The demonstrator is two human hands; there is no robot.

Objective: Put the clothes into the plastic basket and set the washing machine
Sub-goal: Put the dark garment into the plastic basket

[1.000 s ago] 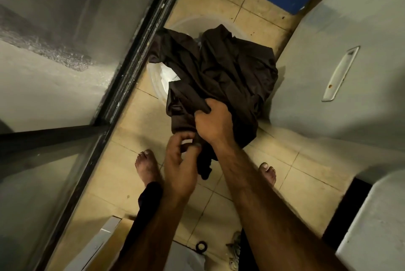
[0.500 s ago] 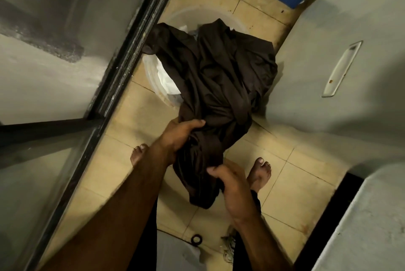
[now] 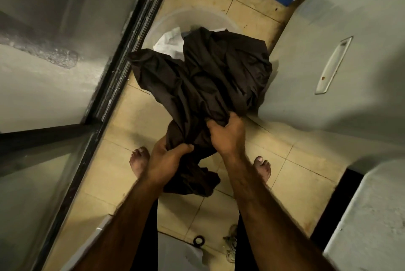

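Above the tiled floor [image 3: 135,121], both hands, left hand [image 3: 166,161] and right hand [image 3: 228,137], clench a crumpled dark brown garment [image 3: 210,86], its bulk draped over the round translucent plastic basket [image 3: 162,27].

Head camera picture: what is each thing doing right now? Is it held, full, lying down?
Left hand: grip shut on the dark cloth.
Right hand: grip shut on the dark cloth.
Dark cloth: bunched, held up, far end draped over the basket.
Plastic basket: on the floor, partly filled.
White cloth: lying inside the basket.
Black ring: lying flat on the tiles.
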